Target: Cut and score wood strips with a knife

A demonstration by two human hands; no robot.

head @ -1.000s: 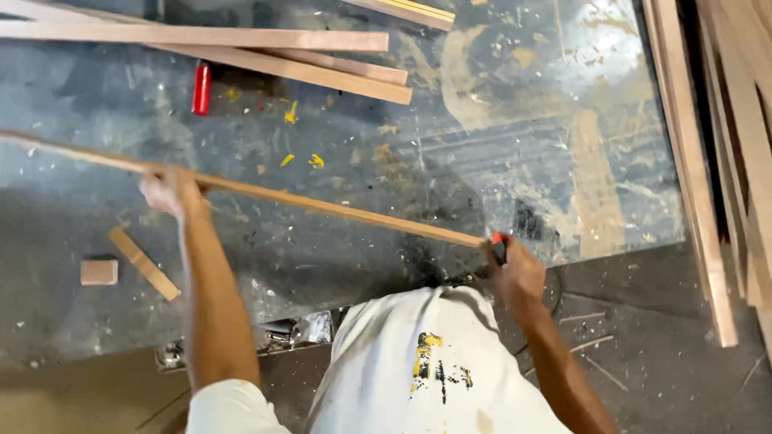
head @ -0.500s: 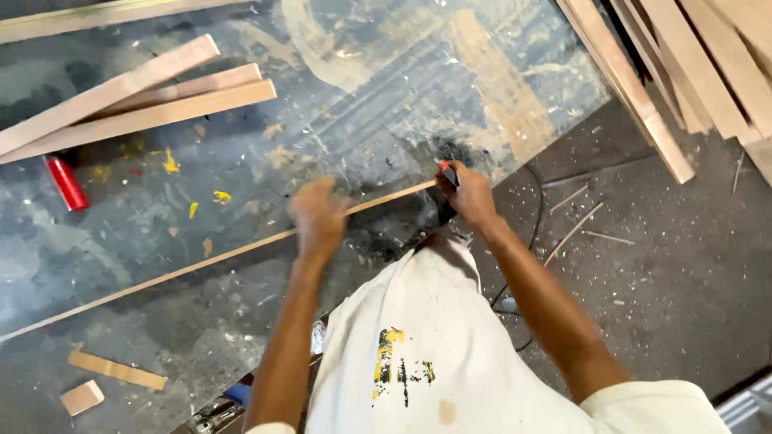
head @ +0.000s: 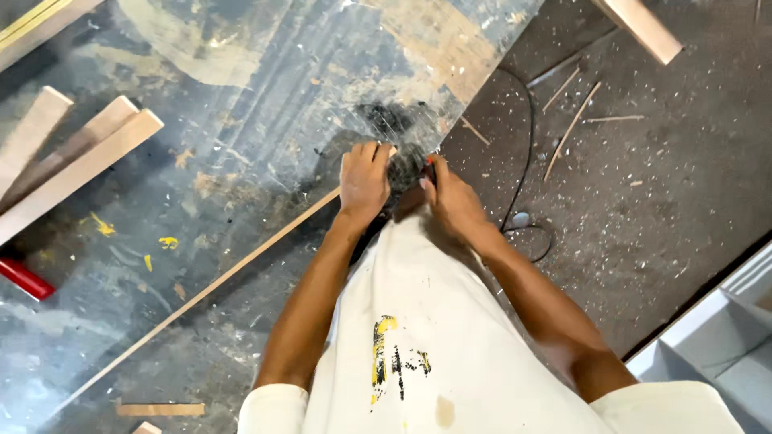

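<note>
- Two hands meet near the far end of a long thin wooden strip (head: 241,265), which lies slanted on the shiny blue-grey sheet (head: 265,80).
- One, the left hand (head: 363,178), is curled down over the strip's end and presses on it.
- Next to it, the right hand (head: 450,197) is closed around a small dark tool with a red bit (head: 429,163); how tight the grip is cannot be told.
- It looks wise to keep the strip pressed flat and fingers away from the tool's tip.
- Close by on the right, the sheet's edge drops to a dark floor (head: 643,185), where a black cord (head: 527,145) loops.
- Wider boards (head: 76,165) and a red object (head: 24,278) lie well apart on the left, so the strip has room.
</note>
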